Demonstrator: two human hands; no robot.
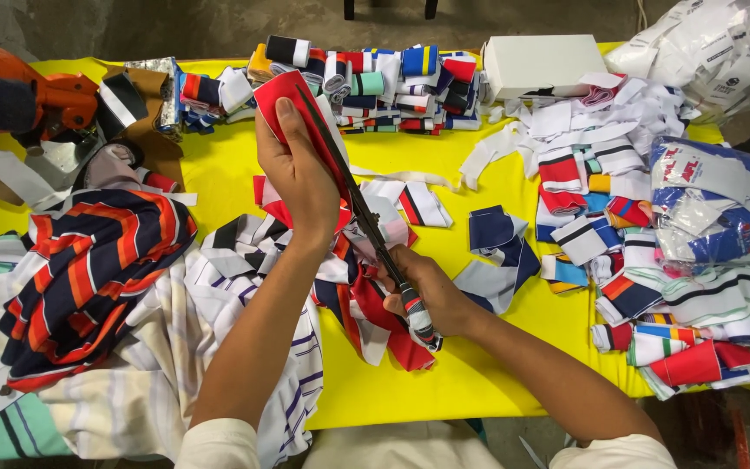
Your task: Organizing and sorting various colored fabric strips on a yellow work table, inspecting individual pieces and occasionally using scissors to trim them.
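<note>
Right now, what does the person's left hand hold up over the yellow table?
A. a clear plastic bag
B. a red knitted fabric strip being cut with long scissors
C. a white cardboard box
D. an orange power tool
B: the left hand grips a red knitted fabric strip, and the long scissors in the right hand run along its edge.

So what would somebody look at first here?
Probably the two hands in the middle: the left hand holds up a red strip while the right hand works long scissors along it. All around them, on the bright yellow table, lie heaps of striped cloth pieces.
</note>
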